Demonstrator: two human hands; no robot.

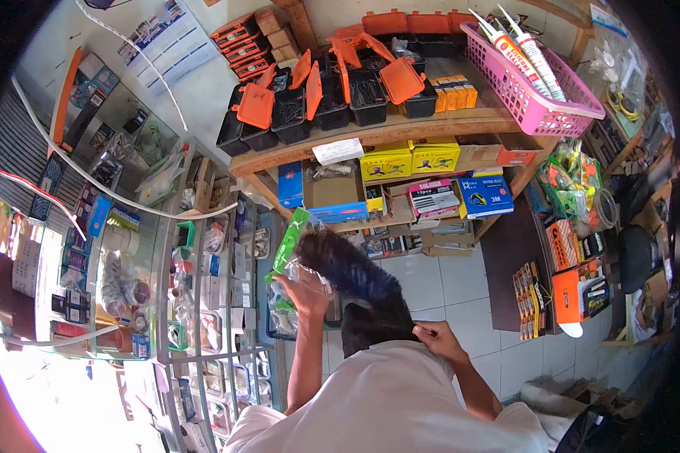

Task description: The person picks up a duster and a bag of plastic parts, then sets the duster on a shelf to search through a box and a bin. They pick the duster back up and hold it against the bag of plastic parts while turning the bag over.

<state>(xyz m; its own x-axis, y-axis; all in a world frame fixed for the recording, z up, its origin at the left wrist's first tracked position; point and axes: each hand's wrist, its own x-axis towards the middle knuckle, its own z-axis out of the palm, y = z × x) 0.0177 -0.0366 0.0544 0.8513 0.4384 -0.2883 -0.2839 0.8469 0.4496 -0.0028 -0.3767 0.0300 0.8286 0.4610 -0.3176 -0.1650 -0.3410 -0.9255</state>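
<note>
Nearest the camera, the right hand (437, 337) rests against the lower end of a dark, fuzzy blue-black duster brush (347, 266), fingers curled on it at the white shirt (400, 400). The left hand (304, 293) is raised ahead, fingers closed around a clear plastic packet with a green header card (290, 240) and around the brush's upper part, which slants up to the left. To the left stands a glass display case with metal edges (196, 302), close beside the left arm. Open pale tiled floor (446, 283) lies ahead on the right. Beyond, a wooden shelf (385, 132) carries black bins with orange lids (317, 94) and a pink plastic basket (533, 83).
</note>
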